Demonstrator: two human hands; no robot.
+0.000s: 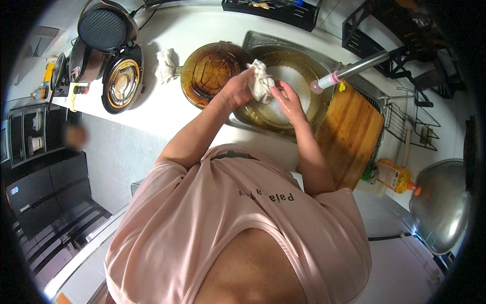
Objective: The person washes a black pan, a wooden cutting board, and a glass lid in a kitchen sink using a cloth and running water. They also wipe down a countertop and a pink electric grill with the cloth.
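Note:
A bunched, wet-looking white cloth (261, 83) is held over the left side of the sink. My left hand (240, 90) grips it from the left. The fingers of my right hand (289, 102), wet and shiny, pinch its right edge. Beneath the hands, a large round brownish metal pan (322, 81) sits in the steel sink (252, 38), with cloudy, whitish liquid in it. Left of the sink, close to my left hand, lies a round brown-stained pan or lid (212, 72); I cannot tell which.
A second crumpled cloth (165, 66) lies by an opened electric cooker (122, 84). The faucet's extension nozzle (326, 81) reaches over the sink. At right are a wooden cutting board (351, 129), an orange-yellow bottle (393, 176) and a wok (440, 205). A person's blurred head (75, 135) shows far left.

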